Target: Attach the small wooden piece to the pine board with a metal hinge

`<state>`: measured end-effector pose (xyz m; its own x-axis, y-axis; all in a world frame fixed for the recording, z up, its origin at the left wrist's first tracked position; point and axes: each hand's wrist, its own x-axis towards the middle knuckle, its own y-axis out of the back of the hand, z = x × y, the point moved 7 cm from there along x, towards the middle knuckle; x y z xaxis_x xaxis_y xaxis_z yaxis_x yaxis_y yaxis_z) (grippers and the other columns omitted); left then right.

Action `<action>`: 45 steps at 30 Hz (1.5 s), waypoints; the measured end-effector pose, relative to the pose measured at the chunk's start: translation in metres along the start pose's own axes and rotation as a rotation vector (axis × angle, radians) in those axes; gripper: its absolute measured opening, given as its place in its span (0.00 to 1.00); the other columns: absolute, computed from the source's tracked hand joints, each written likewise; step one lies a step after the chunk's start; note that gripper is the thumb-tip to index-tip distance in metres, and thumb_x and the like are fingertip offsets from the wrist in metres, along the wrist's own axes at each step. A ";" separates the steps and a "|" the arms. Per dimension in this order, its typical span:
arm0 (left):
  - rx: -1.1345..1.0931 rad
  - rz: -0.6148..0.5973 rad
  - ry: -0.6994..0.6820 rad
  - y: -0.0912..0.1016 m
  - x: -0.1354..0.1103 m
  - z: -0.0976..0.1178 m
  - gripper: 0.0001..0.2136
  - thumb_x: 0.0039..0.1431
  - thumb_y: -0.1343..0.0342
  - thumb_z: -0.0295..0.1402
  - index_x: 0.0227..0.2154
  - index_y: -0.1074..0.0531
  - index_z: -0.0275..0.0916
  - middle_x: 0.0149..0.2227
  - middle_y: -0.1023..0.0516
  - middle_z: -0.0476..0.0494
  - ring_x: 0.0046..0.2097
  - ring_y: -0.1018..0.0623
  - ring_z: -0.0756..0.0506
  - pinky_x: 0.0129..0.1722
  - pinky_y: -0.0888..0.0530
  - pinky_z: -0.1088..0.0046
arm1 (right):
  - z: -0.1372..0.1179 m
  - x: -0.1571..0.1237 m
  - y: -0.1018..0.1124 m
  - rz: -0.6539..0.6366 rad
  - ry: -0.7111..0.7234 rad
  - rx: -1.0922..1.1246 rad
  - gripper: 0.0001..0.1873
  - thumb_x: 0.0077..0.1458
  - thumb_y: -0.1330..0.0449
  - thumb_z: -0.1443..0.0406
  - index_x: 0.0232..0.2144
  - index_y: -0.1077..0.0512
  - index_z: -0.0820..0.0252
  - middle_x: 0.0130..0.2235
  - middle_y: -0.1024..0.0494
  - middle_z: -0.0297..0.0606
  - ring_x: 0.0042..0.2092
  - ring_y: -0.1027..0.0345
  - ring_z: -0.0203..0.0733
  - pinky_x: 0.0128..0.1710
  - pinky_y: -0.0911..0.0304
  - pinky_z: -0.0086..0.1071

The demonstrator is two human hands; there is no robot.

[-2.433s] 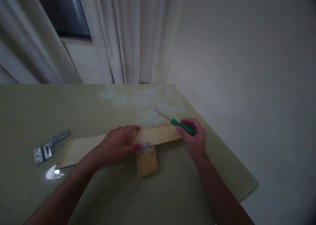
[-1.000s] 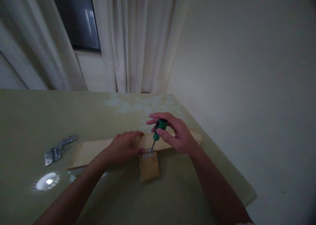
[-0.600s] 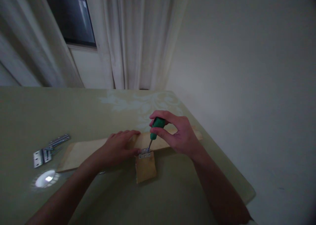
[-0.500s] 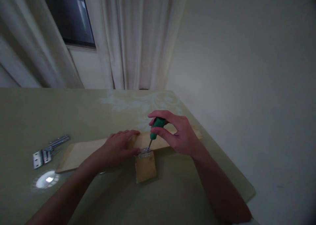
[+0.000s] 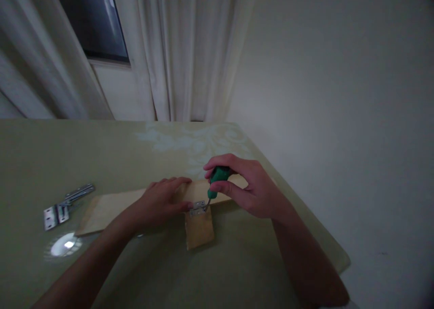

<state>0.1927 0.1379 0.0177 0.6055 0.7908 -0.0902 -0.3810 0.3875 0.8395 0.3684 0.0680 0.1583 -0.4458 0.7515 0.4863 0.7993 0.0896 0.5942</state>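
Note:
A long pale wooden board (image 5: 105, 207) lies across the green table, with a small wooden block (image 5: 199, 227) butted against its near edge. A small metal hinge (image 5: 198, 207) joins the two. My left hand (image 5: 159, 203) lies flat on the board just left of the hinge, fingers stretched out. My right hand (image 5: 246, 187) is closed round a green-handled screwdriver (image 5: 217, 178), held nearly upright with its tip on the hinge.
Spare metal hinges (image 5: 63, 206) lie at the left of the table (image 5: 101, 146), with a bright light reflection near them. The table's right edge and rounded corner are close to my right arm. Curtains and a dark window stand behind.
My right hand brought the screwdriver from the board's right end to the hinge and stood it upright on it. It has since shifted slightly on the handle. My left hand stays on the board.

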 end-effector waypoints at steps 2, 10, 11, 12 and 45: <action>0.001 0.004 0.002 0.001 0.000 0.001 0.28 0.64 0.42 0.53 0.62 0.28 0.46 0.61 0.20 0.38 0.61 0.22 0.31 0.58 0.29 0.54 | 0.002 0.001 -0.003 -0.013 -0.001 -0.005 0.12 0.67 0.34 0.62 0.52 0.25 0.52 0.47 0.17 0.36 0.49 0.22 0.41 0.52 0.28 0.34; 0.004 -0.008 0.002 -0.001 -0.001 0.000 0.31 0.64 0.43 0.54 0.65 0.30 0.44 0.61 0.20 0.36 0.61 0.22 0.30 0.60 0.30 0.52 | -0.004 -0.002 -0.003 -0.033 0.055 -0.086 0.11 0.64 0.31 0.61 0.47 0.25 0.53 0.43 0.17 0.32 0.43 0.21 0.37 0.47 0.29 0.30; 0.003 -0.010 -0.002 -0.001 -0.001 -0.001 0.31 0.64 0.43 0.55 0.64 0.30 0.44 0.61 0.20 0.36 0.61 0.22 0.30 0.60 0.30 0.52 | -0.007 -0.003 -0.002 -0.028 0.092 -0.124 0.11 0.63 0.30 0.60 0.46 0.25 0.54 0.41 0.16 0.32 0.41 0.21 0.37 0.44 0.30 0.29; 0.002 -0.009 -0.004 -0.001 -0.001 -0.002 0.31 0.64 0.43 0.55 0.64 0.30 0.44 0.62 0.20 0.36 0.61 0.22 0.30 0.60 0.30 0.52 | -0.011 -0.005 -0.001 -0.020 0.139 -0.179 0.12 0.62 0.29 0.59 0.44 0.25 0.54 0.39 0.17 0.31 0.38 0.22 0.37 0.40 0.30 0.29; -0.047 -0.007 -0.017 -0.003 -0.001 -0.009 0.31 0.66 0.44 0.51 0.66 0.32 0.42 0.64 0.22 0.35 0.64 0.24 0.32 0.62 0.30 0.53 | -0.018 -0.008 -0.007 0.212 0.343 -0.630 0.17 0.59 0.28 0.59 0.25 0.27 0.61 0.23 0.26 0.32 0.26 0.34 0.35 0.28 0.42 0.33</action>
<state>0.1868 0.1406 0.0105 0.6199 0.7799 -0.0865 -0.4087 0.4151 0.8128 0.3594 0.0497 0.1614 -0.4908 0.4556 0.7426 0.5462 -0.5032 0.6697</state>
